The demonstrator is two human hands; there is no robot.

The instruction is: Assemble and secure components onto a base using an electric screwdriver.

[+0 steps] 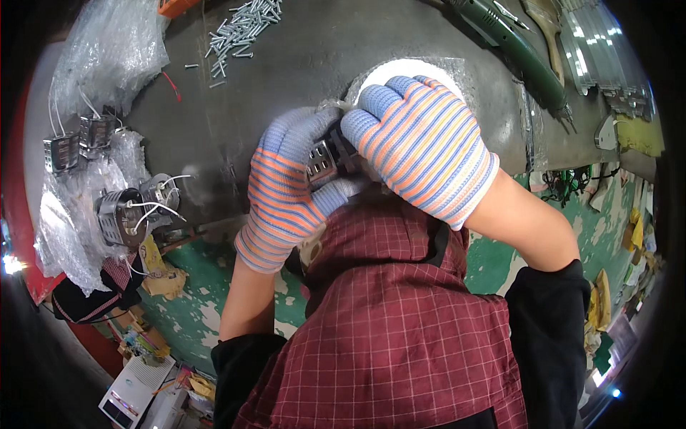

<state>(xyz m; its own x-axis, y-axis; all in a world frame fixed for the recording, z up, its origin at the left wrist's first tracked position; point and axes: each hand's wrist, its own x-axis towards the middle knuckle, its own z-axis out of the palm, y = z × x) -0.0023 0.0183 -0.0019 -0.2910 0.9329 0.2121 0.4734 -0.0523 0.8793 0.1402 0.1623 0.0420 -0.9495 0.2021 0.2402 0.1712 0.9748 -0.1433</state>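
so, just past my checked apron (pixel 400 322), my left hand (pixel 289 171) is clamped around a slotted metal housing (pixel 321 164); right hand (pixel 421 146) curled beside it, can't tell if those fingers pinch anything; looks like fiddly two-handed work, next move probably needs steady holding; loose screws (pixel 245 30) beyond

Dark grey worktop (pixel 307 64) above patchy green floor (pixel 600 239), bright light (pixel 12 264) far left.

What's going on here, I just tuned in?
The person's gloved left hand holds a slotted metal part at the near edge of the bench. The right hand is curled close beside it, fingertips hidden. Similar metal units lie at left, loose screws toward the far side, a green power tool at far right.
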